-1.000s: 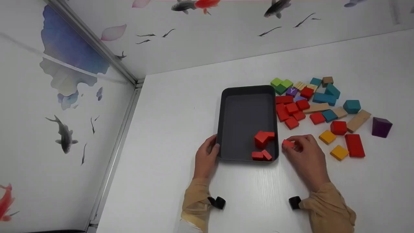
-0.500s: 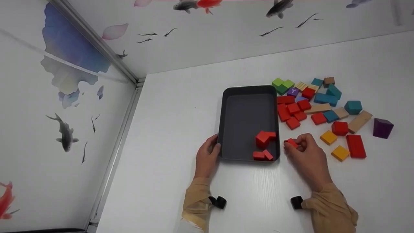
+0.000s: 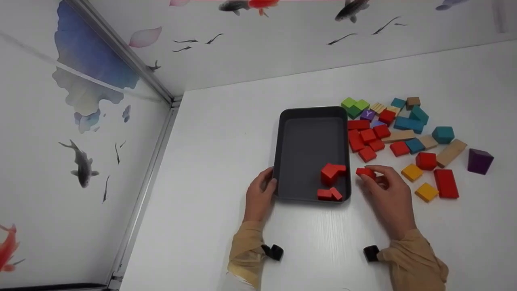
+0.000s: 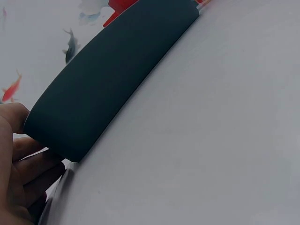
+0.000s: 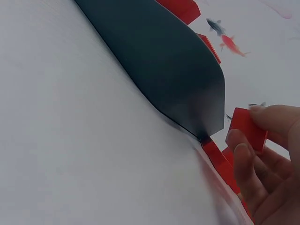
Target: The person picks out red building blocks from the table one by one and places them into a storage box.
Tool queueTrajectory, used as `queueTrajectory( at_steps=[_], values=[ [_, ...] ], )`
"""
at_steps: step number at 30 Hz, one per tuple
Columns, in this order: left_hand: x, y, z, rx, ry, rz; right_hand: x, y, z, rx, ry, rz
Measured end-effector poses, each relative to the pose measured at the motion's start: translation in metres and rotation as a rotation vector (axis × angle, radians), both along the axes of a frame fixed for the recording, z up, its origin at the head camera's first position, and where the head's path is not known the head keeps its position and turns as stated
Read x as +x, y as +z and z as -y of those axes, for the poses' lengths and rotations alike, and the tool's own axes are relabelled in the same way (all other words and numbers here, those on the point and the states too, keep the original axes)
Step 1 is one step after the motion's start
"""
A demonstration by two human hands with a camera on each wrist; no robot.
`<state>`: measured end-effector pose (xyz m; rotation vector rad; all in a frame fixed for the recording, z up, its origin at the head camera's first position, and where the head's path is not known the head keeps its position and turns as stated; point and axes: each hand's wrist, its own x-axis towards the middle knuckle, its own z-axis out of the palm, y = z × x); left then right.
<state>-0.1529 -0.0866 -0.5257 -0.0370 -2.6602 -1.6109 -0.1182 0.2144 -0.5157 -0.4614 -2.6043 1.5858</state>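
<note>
In the head view, my right hand [image 3: 389, 196] pinches a small red block [image 3: 365, 172] between thumb and fingers, just off the right wall of a dark grey tray [image 3: 278, 141]. The right wrist view shows the held block [image 5: 247, 129] with flat faces, partly covered by my fingertips. My left hand [image 3: 259, 194] holds the tray's left side near its front corner. In the left wrist view, that corner of the tray [image 4: 93, 93] lies between thumb and fingers. Several red blocks [image 3: 329, 173] sit inside the tray at its front right.
Right of the tray lie several loose blocks: red ones [image 3: 356, 140], teal ones [image 3: 443, 134], yellow ones [image 3: 412, 172], green ones [image 3: 349, 103], plain wood ones [image 3: 451, 153] and a purple one [image 3: 480, 161]. White panels with printed fish border the table [image 3: 210, 161] behind and left.
The red block has turned between the fingers of my right hand, which stays beside the tray. My left hand keeps its place on the tray. The whole view has shifted slightly.
</note>
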Motion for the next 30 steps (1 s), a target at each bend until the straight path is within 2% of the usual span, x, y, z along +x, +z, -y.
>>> queueTrajectory(
  at_steps=[4, 8, 15, 26, 30],
  values=[
    [-0.001, -0.001, 0.0, 0.006, -0.009, 0.002, 0.001, 0.001, 0.0, 0.01, 0.047, -0.092],
    [0.0, 0.003, 0.0, 0.002, -0.009, 0.022, 0.002, 0.001, 0.002, -0.021, 0.117, -0.101],
    [0.011, 0.036, -0.007, 0.002, -0.013, 0.025, 0.003, 0.002, 0.002, -0.024, 0.168, -0.089],
    [0.012, 0.038, -0.009, 0.02, -0.009, 0.036, 0.006, 0.002, 0.002, 0.003, 0.28, -0.131],
    [0.011, 0.039, -0.01, 0.017, -0.006, 0.038, 0.007, 0.002, 0.002, 0.033, 0.321, -0.118]
  ],
)
